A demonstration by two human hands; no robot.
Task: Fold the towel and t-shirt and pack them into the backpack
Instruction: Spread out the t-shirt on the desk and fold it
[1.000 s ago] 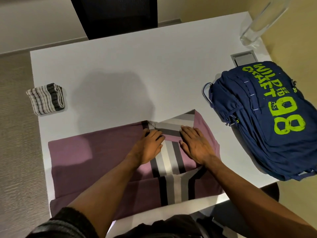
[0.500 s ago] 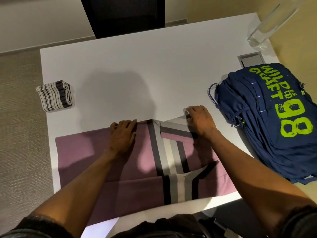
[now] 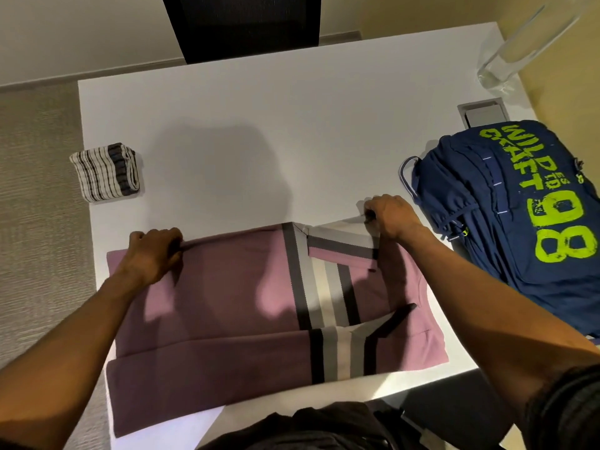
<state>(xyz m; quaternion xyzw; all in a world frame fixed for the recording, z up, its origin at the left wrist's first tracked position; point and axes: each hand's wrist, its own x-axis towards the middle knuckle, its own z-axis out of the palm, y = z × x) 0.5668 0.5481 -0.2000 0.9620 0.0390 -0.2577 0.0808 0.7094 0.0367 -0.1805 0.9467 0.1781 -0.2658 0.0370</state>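
Roughly midway, by my reading.

- 9 o'clock, at the tabletop's (image 3: 292, 102) left edge: striped towel (image 3: 105, 172), already a compact folded bundle. Fold done; not packed.
- 6 o'clock, near edge: purple t-shirt (image 3: 233, 287) with grey, white and black stripes, lying flat. The near strip is turned over lengthwise and a sleeve is tucked in on the right. Partly folded, with more folds needed to bring it down to packing size.
- Left hand (image 3: 152, 251) at the t-shirt's far edge, toward 10 o'clock of the garment: fingers curled and clamped on the hem.
- Right hand (image 3: 394, 217) at the far right corner, about 1 o'clock of the garment: fingers pinched together on the striped fold.
- 3 o'clock: navy backpack (image 3: 519, 222) lying with its green print upward, just beside the t-shirt. Cannot tell whether the zip is open. Nothing visibly packed.
- 2 o'clock: a grey hatch (image 3: 482, 113) set in the tabletop, touching the backpack's far side.
- 1 o'clock, far corner: a clear glass vessel (image 3: 519, 43), well apart from the work.
- 12 o'clock, beyond the tabletop: a dark chair (image 3: 240, 24).

Left to do: finish the t-shirt, then load both items.

Count: towel 1, t-shirt 1, backpack 1, hands 2, hatch 1, glass vessel 1, chair 1.
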